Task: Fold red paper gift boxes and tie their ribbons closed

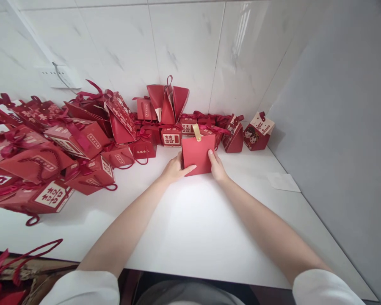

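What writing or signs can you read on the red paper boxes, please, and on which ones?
"囍": white label of the small red paper box behind the plain red box held by left hand and right hand.
"囍", large and sideways: tipped red box's white label, left.
Other labels: too blurred.

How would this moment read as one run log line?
left hand: on red box left side | right hand: on its right side | box: upright on white table | finished boxes: piled left
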`<state>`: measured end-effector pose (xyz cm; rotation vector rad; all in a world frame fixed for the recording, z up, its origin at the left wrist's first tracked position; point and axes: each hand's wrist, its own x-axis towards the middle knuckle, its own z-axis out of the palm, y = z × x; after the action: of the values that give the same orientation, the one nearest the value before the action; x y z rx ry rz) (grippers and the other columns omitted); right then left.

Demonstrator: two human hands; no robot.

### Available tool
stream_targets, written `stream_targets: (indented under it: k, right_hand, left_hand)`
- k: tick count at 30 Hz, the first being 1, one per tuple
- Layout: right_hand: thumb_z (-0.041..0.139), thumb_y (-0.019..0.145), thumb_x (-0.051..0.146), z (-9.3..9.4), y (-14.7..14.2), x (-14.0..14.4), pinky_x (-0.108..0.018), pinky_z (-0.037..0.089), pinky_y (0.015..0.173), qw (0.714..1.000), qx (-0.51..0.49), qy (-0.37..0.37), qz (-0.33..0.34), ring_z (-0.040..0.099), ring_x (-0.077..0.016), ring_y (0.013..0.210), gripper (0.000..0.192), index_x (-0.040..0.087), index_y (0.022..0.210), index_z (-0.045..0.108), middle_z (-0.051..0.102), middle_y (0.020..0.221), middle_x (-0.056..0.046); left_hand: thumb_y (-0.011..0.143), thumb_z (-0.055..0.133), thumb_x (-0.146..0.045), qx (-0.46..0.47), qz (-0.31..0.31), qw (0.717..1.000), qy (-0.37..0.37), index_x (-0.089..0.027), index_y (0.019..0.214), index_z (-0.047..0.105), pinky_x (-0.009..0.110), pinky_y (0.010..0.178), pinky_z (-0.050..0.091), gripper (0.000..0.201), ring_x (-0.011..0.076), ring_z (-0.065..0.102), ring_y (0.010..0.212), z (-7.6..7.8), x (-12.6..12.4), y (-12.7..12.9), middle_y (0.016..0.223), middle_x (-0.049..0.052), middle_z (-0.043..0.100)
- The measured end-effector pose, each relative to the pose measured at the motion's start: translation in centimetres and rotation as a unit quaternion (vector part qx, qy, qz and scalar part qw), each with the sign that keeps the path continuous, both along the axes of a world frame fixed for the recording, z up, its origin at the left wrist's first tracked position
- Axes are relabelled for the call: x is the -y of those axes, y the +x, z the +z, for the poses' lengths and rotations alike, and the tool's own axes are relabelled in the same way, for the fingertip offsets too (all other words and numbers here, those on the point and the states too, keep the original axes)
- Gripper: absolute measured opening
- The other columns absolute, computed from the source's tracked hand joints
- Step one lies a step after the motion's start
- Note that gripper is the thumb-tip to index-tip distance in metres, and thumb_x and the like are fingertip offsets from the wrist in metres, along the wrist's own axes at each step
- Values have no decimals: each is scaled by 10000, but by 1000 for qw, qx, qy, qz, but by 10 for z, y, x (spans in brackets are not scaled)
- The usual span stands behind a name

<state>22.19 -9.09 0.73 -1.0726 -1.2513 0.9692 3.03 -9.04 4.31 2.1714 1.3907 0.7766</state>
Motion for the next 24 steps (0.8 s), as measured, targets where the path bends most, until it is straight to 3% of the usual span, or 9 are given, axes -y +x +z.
stream_targets:
  k: [4,10,15,20,24]
  right_hand:
    - [459,885,662,-1,2,-2,-421,396,1106,999,38,-10,-27,534,-245,1285,663,199,1359,490,561,1402,-110]
    - [434,903,653,2,0,5,-446,443,1047,994,107,-9,-8,593,-262,1204,592,232,1310,520,619,1331,-98]
    - [447,923,616,4,-2,11,-480,434,1048,989,144,40,3,603,-282,1192,664,259,1473,346,590,1370,-101]
    - [417,938,613,4,-3,10,-487,410,1080,989,144,28,5,552,-280,1269,679,262,1507,300,574,1394,-91]
    - [379,953,606,4,-4,7,-441,318,1166,986,151,60,-28,367,-249,1425,715,220,1539,246,369,1558,-88]
  left_hand:
    - [857,557,-543,46,4,999,-15,-206,1374,449,373,965,496,627,280,621,1157,-5,-5,-2,1305,84,635]
    - [971,267,-560,101,55,993,-17,-177,1352,533,359,1012,470,602,270,593,1223,-12,-16,-7,1291,88,651]
    - [966,246,-601,129,89,987,-22,-170,1368,534,352,1075,443,656,262,539,1292,-13,-20,-9,1348,77,613]
    - [968,243,-597,186,71,980,-23,-186,1388,515,363,1112,413,647,259,498,1333,-15,-20,-9,1380,78,587]
    - [953,299,-609,205,57,977,-25,-202,1343,530,383,1089,430,610,259,536,1289,-18,-21,-9,1350,89,607]
